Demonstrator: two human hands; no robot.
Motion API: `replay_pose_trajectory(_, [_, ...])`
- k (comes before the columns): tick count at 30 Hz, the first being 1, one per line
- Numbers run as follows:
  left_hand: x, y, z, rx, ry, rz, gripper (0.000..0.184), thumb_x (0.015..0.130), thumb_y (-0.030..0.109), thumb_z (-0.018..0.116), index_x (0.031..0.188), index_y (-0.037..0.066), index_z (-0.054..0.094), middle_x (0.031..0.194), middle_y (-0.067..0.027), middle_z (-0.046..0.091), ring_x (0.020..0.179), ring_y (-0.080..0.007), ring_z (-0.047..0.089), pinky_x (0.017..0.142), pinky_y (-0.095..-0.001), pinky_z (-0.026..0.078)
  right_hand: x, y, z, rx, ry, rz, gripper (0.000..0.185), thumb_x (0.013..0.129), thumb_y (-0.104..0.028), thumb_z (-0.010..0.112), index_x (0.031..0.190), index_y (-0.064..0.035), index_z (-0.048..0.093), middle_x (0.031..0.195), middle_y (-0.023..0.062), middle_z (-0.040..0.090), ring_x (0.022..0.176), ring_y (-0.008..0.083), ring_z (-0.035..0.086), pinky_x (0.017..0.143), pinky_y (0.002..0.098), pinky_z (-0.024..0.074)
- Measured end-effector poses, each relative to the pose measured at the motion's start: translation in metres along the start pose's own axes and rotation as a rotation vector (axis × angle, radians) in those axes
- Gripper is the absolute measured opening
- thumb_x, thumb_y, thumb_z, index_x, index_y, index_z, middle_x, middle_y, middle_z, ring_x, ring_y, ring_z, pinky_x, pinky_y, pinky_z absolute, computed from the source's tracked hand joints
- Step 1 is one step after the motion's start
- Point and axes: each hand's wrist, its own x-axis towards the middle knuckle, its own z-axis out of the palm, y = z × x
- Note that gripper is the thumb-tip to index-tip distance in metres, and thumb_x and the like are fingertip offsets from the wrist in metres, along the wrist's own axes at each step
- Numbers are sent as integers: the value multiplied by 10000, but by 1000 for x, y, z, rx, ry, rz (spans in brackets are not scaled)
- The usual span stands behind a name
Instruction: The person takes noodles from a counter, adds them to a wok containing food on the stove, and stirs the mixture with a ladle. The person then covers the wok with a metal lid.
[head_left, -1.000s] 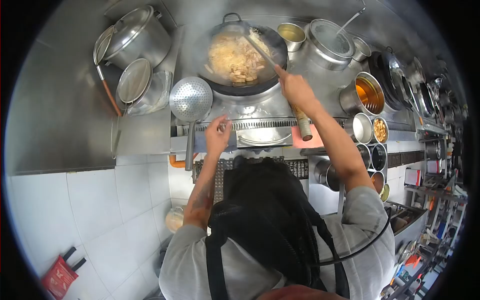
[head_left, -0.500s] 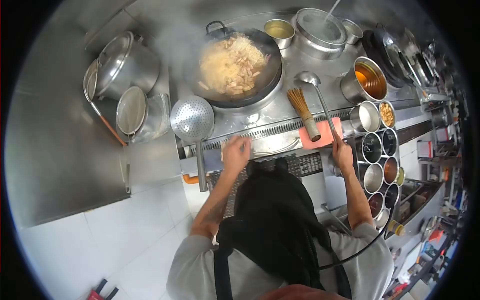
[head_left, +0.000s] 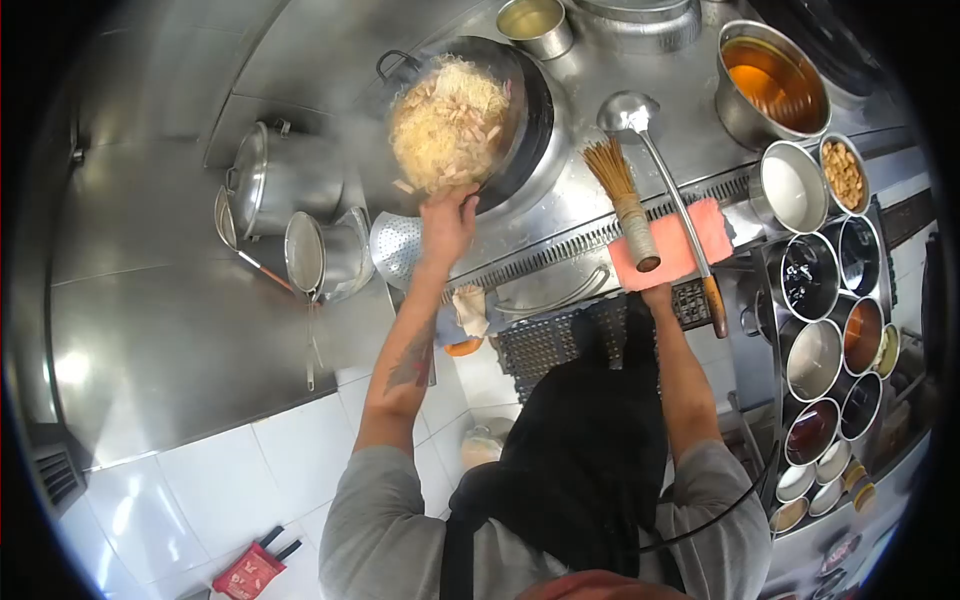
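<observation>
At the near rim of the dark wok (head_left: pixel 515 165), my left hand (head_left: pixel 447 228) has its fingers closed on the edge. Pale noodles with meat strips (head_left: pixel 450 125) lie inside, under some steam. My right hand (head_left: pixel 657 294) is mostly hidden below the counter's front edge, beneath the pink cloth (head_left: pixel 670 245); its fingers do not show. A ladle (head_left: pixel 675 190) rests with its shaft across that cloth and its wooden handle over the edge. Beside it lies a bamboo brush (head_left: pixel 625 200), its base on the cloth.
The perforated strainer (head_left: pixel 396 248) is behind my left forearm. A lidded pot (head_left: pixel 285 185) and mesh sieves (head_left: pixel 304 252) stand left. An oil pot (head_left: pixel 770 85) and several seasoning containers (head_left: pixel 812 360) are at right. A beige cloth (head_left: pixel 470 310) hangs at the front edge.
My left hand has moved up to the wok and closed on its rim. My right hand has let go of the ladle, now resting on the counter, and moved below the pink cloth.
</observation>
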Motion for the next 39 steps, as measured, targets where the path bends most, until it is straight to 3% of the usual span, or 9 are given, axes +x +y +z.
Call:
replay_pose_trajectory(5, [10, 11, -25, 99, -167, -30, 193, 868, 165, 719, 1045, 101, 763, 933, -110, 734, 825, -294, 664, 838, -393, 432, 2, 12, 3, -8, -98, 26, 565, 905, -404, 710, 1289, -11, 581, 1250, 168, 641, 1154, 289, 617, 963, 416, 492])
replay_pose_trajectory(11, [13, 15, -23, 155, -205, -44, 169, 843, 165, 740, 998, 115, 784, 874, -107, 740, 825, -297, 678, 853, -397, 409, 5, -12, -9, 191, -97, -53, 384, 853, -339, 707, 1130, -74, 697, 1050, 190, 719, 1047, 372, 679, 856, 454, 532])
replay_pose_trajectory(13, [12, 11, -19, 187, -202, -40, 164, 839, 168, 744, 990, 122, 787, 882, -106, 741, 818, -295, 677, 845, -395, 401, 2, -4, 0, -117, 2, -37, 383, 867, -349, 689, 1146, -87, 688, 1080, 209, 706, 1056, 400, 662, 867, 475, 525])
replay_pose_trajectory(19, [10, 6, -17, 265, -133, 68, 166, 830, 179, 748, 985, 132, 782, 880, -95, 734, 784, -289, 668, 846, -396, 381, 0, -16, -6, -141, -70, 4, 414, 860, -338, 688, 1200, -102, 660, 1107, 207, 693, 1058, 426, 643, 892, 495, 514])
replay_pose_trajectory(23, [13, 6, -20, 315, -109, 138, 165, 837, 170, 733, 994, 144, 777, 883, -79, 734, 790, -282, 668, 848, -405, 365, 4, -16, -10, -242, -241, 145, 443, 898, -329, 675, 1251, -68, 617, 1195, 188, 659, 1051, 366, 660, 844, 467, 555])
replay_pose_trajectory(24, [16, 5, -22, 341, -111, 143, 164, 845, 169, 723, 999, 149, 776, 898, -72, 737, 806, -277, 671, 853, -403, 360, 5, -63, -17, 348, -138, 643, 510, 895, -294, 699, 1324, -55, 559, 1183, 127, 650, 1051, 270, 663, 767, 419, 605])
replay_pose_trajectory(25, [18, 3, -22, 334, -135, 159, 164, 845, 169, 723, 999, 149, 776, 898, -72, 737, 806, -277, 671, 853, -403, 360, 4, -54, -12, 405, -151, 637, 609, 877, -276, 730, 1393, -60, 489, 1202, 86, 622, 1040, 217, 656, 717, 383, 629])
replay_pose_trajectory(32, [21, -1, -30, 354, -157, 111, 186, 908, 206, 681, 1070, 178, 768, 982, -50, 742, 872, -237, 688, 885, -396, 349, 14, -40, 6, 40, -142, 607, 248, 820, -244, 673, 847, -9, 745, 766, 163, 718, 795, 252, 722, 751, 380, 557])
replay_pose_trajectory(39, [21, 0, -35, 311, -182, 134, 174, 904, 194, 686, 1053, 169, 772, 970, -49, 741, 829, -235, 691, 878, -391, 357, 10, -31, 10, 122, -135, 541, 250, 783, -228, 664, 867, -7, 746, 847, 193, 728, 865, 327, 717, 807, 410, 543])
